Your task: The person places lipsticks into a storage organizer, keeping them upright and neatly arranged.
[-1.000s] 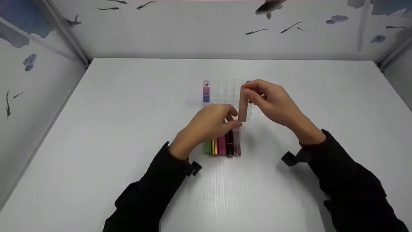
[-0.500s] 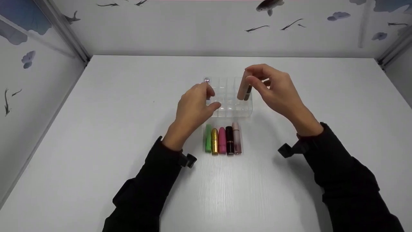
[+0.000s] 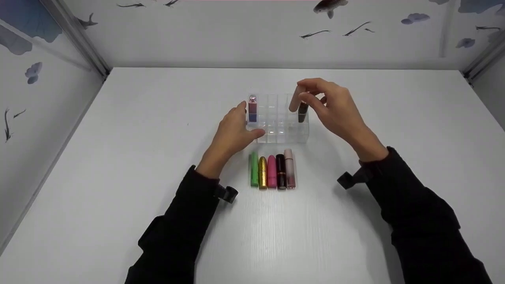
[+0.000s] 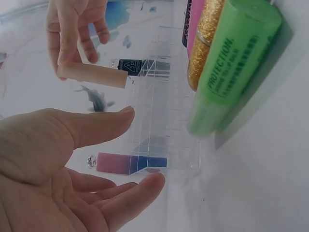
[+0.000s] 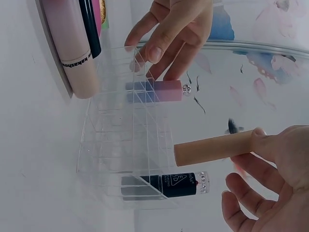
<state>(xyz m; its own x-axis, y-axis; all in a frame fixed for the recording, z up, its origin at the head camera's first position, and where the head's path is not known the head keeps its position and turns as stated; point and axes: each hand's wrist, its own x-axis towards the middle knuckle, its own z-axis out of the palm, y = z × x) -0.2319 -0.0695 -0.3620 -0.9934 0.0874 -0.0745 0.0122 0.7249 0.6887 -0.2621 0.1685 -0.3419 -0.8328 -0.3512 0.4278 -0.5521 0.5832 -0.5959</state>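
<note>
My right hand (image 3: 331, 108) pinches one end of a beige lipstick tube (image 5: 212, 147) between thumb and fingers. The tube slants over the right rear part of a clear compartmented lipstick organizer (image 3: 288, 138), its lower end above the cells. Beside it, a black lipstick (image 5: 176, 186) with a clear cap stands in a corner cell. A pink and blue lipstick (image 3: 253, 108) stands in the left rear cell. My left hand (image 3: 232, 132) is at the organizer's left side, fingers extended and thumb spread toward the front, fingertips right at the clear wall.
In front of the organizer lies a row: a green lip balm (image 3: 254, 169), a gold tube (image 3: 263, 172), a pink tube (image 3: 272, 171), a black tube (image 3: 281, 171) and a pale pink lip gloss (image 3: 290, 169). Patterned panels (image 3: 217, 35) border the white table (image 3: 158, 138).
My right hand has carried the beige tube from near the row back over the organizer. My left hand has moved from above the row to the organizer's left side, uncovering the row.
</note>
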